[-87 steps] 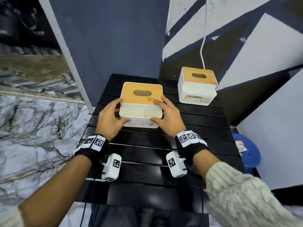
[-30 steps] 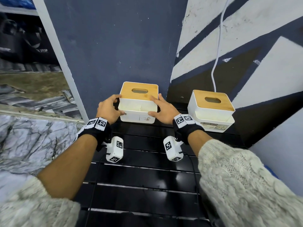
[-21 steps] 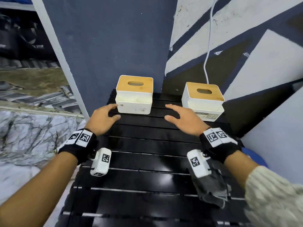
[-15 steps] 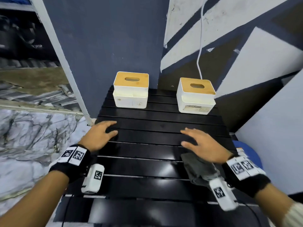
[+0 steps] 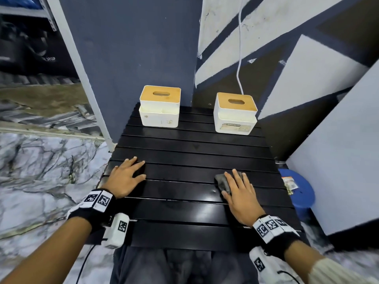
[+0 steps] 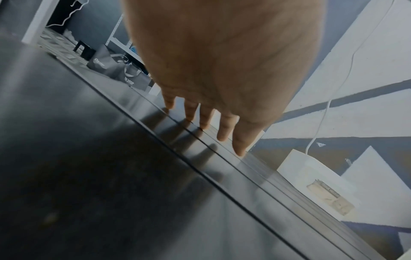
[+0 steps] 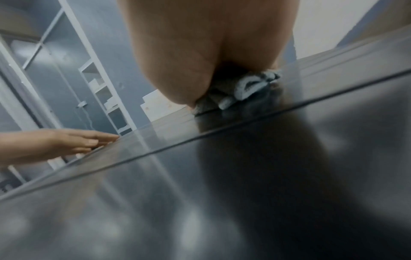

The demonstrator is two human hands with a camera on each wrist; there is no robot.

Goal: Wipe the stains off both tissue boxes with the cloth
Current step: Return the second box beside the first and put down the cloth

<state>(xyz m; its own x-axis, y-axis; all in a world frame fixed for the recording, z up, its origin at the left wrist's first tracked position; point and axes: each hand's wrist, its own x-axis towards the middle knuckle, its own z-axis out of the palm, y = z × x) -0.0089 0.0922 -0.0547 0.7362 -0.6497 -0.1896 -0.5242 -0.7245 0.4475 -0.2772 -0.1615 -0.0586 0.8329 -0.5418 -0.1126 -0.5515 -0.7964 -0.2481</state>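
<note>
Black slatted table [image 5: 194,152] fills the middle of the head view, set against a dark blue wall. Two white tissue boxes with wooden lids stand at its far edge: the left tissue box [image 5: 160,117] at upper centre, the right tissue box [image 5: 234,121] beside it, apart. At lower left, the left hand [image 5: 127,178] lies flat on the slats, fingers straight. At lower right, the right hand [image 5: 241,196] presses flat on the grey cloth [image 5: 222,182], fingers extended over it.
</note>
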